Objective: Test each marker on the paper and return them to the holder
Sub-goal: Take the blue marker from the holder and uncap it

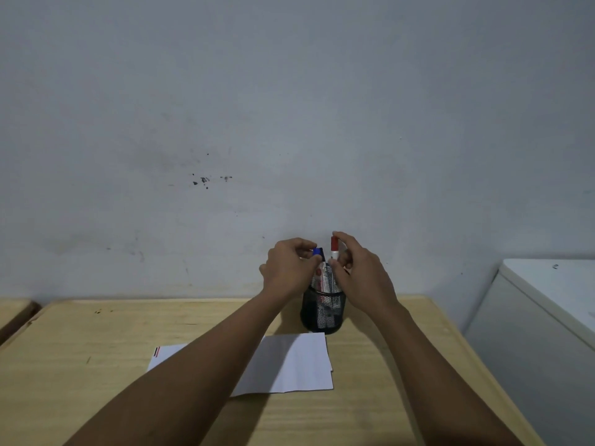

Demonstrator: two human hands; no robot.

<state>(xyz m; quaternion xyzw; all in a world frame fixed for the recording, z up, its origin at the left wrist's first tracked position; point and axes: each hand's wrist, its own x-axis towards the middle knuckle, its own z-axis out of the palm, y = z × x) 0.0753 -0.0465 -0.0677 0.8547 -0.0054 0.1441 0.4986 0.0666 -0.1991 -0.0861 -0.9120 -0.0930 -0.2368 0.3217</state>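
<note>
A black mesh holder (323,312) stands at the far side of the wooden table, against the wall, with markers upright in it. My left hand (288,268) pinches the blue-capped marker (318,252) at its top. My right hand (360,272) grips the red-capped marker (334,247), whose cap sticks up above the fingers. Both markers have their lower ends inside the holder. A white sheet of paper (289,362) lies in front of the holder, partly hidden by my left forearm, with short red and dark strokes at its left corner.
The wooden table (80,365) runs to the grey wall behind. A white cabinet or appliance (547,317) stands close to the table's right edge. Another wooden surface (13,312) shows at the far left.
</note>
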